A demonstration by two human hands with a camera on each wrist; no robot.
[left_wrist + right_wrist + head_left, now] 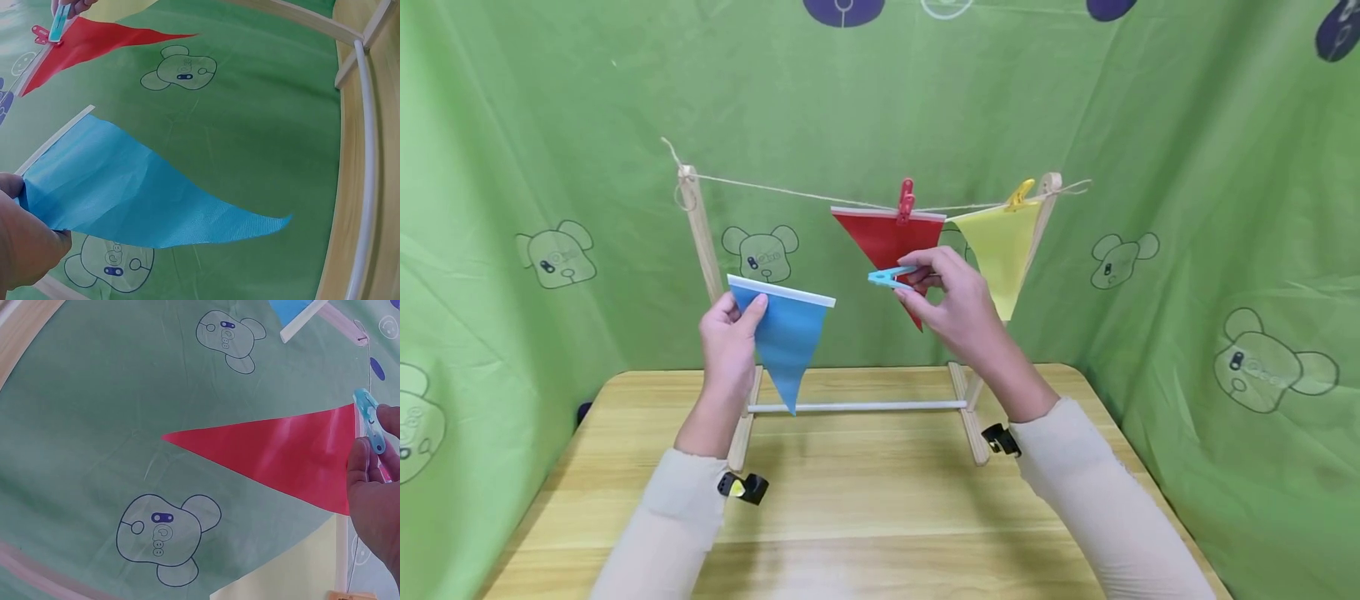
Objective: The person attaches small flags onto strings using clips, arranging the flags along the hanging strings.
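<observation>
My left hand (730, 337) pinches a blue triangular pennant (790, 337) by its white top edge, thumb in front, the tip hanging down. My right hand (951, 296) holds a light blue clothespin (889, 277) between thumb and fingers, its nose pointing left, in front of the red pennant in the head view. That red pennant (880, 237) hangs from a string (775, 190) by a red clothespin (906, 200). Right of it a yellow pennant (1003, 250) hangs by a yellow clothespin (1021, 194). The blue pennant is below the string's left stretch, apart from it.
The string runs between two wooden posts, the left post (702, 237) and the right post (1051, 185). A white rod (857, 407) joins their feet on the wooden table (865, 500). Green printed cloth (865, 92) surrounds the table at the back and sides.
</observation>
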